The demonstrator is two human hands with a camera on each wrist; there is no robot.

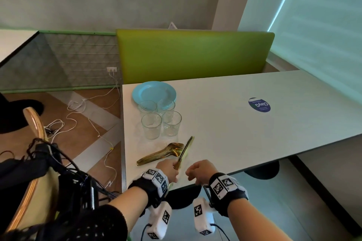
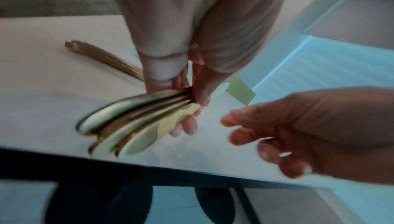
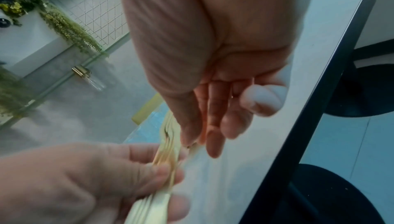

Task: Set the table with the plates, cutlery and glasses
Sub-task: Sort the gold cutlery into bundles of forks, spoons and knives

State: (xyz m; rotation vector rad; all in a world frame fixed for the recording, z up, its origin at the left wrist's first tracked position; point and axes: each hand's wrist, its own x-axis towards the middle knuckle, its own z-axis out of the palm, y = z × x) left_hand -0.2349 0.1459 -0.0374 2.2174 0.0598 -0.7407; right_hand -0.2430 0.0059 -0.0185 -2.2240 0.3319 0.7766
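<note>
My left hand [image 1: 168,169] grips a bundle of gold cutlery [image 1: 185,151] by one end, lifted at a slant over the near left part of the white table [image 1: 244,133]. In the left wrist view its rounded ends fan out [image 2: 127,123] below the curled fingers [image 2: 187,126]. Just to the right, my right hand [image 1: 196,172] hovers with relaxed fingers [image 3: 215,126] and holds nothing. A second heap of gold cutlery [image 1: 159,155] lies on the table. Behind it stand several clear glasses [image 1: 151,126] and a stack of light blue plates [image 1: 153,92].
A green bench back [image 1: 194,55] runs along the table's far side. A round blue sticker [image 1: 259,104] marks the tabletop to the right. White cables [image 1: 78,115] trail on the wooden floor at left, beside a wooden chair back [image 1: 36,123]. Black table bases [image 1: 262,170] show under the near edge.
</note>
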